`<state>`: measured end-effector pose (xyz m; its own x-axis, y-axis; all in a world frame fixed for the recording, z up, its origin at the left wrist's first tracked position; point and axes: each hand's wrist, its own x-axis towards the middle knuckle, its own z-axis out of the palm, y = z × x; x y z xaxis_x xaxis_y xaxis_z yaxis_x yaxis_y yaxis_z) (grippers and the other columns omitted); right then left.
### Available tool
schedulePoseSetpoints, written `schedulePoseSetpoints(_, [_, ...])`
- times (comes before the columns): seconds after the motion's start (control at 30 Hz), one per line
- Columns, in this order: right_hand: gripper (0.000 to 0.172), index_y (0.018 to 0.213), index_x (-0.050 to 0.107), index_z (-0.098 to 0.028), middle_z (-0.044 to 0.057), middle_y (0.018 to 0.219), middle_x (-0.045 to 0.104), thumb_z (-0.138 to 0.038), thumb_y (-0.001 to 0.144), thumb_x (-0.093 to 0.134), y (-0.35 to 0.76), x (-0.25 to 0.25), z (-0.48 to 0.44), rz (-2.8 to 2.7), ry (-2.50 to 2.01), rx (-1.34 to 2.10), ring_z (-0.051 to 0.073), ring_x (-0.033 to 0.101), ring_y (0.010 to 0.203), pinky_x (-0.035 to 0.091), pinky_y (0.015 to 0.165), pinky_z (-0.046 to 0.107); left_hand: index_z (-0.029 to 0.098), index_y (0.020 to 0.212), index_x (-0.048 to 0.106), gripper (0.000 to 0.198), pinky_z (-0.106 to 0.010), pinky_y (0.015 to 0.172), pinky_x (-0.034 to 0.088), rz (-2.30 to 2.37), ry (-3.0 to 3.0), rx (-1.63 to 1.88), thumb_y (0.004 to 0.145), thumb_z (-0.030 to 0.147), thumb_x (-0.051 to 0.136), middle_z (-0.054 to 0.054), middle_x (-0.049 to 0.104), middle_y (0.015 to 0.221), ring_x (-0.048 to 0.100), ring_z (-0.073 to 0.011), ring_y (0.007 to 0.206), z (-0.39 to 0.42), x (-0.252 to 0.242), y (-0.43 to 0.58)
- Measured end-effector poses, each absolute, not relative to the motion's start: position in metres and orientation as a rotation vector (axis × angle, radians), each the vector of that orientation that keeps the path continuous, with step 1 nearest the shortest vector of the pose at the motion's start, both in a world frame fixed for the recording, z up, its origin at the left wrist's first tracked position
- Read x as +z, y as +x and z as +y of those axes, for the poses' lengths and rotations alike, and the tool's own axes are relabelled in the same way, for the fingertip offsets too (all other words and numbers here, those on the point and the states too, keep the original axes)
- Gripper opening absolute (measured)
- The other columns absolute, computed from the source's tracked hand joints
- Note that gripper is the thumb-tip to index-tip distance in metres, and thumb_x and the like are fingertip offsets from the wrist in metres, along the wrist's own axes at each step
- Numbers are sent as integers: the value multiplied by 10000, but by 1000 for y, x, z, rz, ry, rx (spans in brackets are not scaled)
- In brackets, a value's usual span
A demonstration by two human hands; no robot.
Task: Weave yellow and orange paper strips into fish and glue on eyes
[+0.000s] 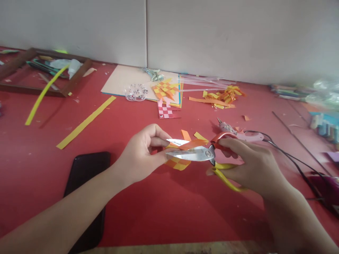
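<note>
Forearms [71, 208] cut off by the frame, with scissors [209, 153] and woven paper [179, 164] held over a red table [164, 215]
We see the left hand [144, 155] pinching the paper, its thumb in front and hiding the left part, while the blades [192, 156] cover much of the rest; the right hand [249, 165] grips the scissors by the handles [224, 135], some fingers out of sight, and the blades stand apart with an orange strip [194, 143] between them; we cannot tell whether their tips touch the left hand; the left forearm hides part of the phone [90, 167], and the right hand and scissors overlap the pink tool [250, 137]; at the right edge we find a clear bag [327, 93] blurred and cut off
</note>
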<state>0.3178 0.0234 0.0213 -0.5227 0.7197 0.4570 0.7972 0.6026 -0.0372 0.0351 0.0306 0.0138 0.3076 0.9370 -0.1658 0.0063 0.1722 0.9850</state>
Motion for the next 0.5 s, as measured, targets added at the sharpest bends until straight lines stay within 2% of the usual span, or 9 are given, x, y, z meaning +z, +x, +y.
schedulePoseSetpoints(0.27, [523,960,571,-203,-34,665,561,-715,873,505,317,23,23,-2431,-1226,-148,94,495,518,406,509,197,217,837,512,312,-198,635,541,1002,1182,888,746,222,811,2,780,920,736,-162,863,28,15,34])
schedulePoseSetpoints(0.5, [561,948,568,-197,-46,628,551,-746,861,489,317,23,23,-2457,-1239,-158,90,436,487,394,488,194,217,844,513,278,-203,626,538,982,1201,900,793,255,784,-5,789,922,743,-157,831,30,13,35])
